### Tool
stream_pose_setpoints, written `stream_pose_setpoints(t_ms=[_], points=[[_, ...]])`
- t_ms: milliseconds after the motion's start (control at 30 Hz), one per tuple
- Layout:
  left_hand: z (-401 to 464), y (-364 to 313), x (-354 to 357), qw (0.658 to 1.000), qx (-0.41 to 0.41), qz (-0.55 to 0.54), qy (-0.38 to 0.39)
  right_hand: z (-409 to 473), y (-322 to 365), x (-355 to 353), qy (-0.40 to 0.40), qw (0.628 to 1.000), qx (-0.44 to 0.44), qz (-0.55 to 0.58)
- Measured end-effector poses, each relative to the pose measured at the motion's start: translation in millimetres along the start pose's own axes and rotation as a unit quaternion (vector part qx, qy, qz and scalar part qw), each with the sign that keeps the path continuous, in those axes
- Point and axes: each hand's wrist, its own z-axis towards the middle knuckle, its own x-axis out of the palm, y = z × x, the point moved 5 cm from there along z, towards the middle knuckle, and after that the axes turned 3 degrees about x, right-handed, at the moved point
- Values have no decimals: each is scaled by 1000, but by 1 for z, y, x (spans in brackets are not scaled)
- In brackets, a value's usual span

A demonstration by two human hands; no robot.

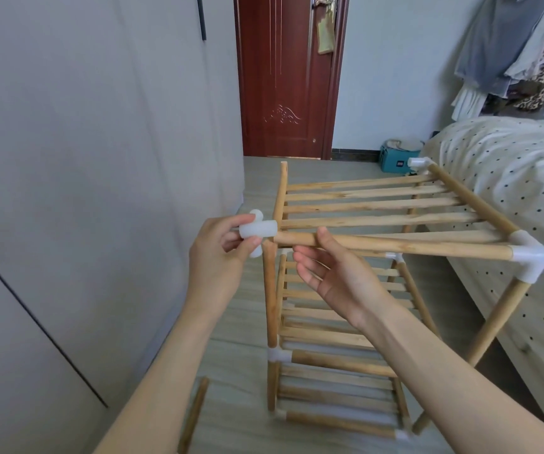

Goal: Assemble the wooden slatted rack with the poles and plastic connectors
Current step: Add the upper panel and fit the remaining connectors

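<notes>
- The poles (392,247) and slats (372,208) of the rack are seen to be pale, unpainted wood with a matt finish and visible grain.
- The loose connector (259,229) pinched in the left hand (221,257) is made of translucent white plastic, smooth and faintly glossy.
- The fitted corner connector (531,257) is formed of the same milky plastic.
- The door (285,77) is finished in dark red-brown wood with a slight sheen.
- The bed (509,178) is covered in matt, dotted cloth.
- The floor (231,355) is laid with smooth, wood-look boards.
</notes>
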Motion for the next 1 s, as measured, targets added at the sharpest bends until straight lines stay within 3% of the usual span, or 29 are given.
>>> stream_pose_setpoints(t_ms=[267,1000], points=[[1,-3,0,994,41,103,-15,-4,3,2,6,1000,-14,22],[-7,-17,13,987,106,122,4,-10,11,-1,22,999,-33,-12]])
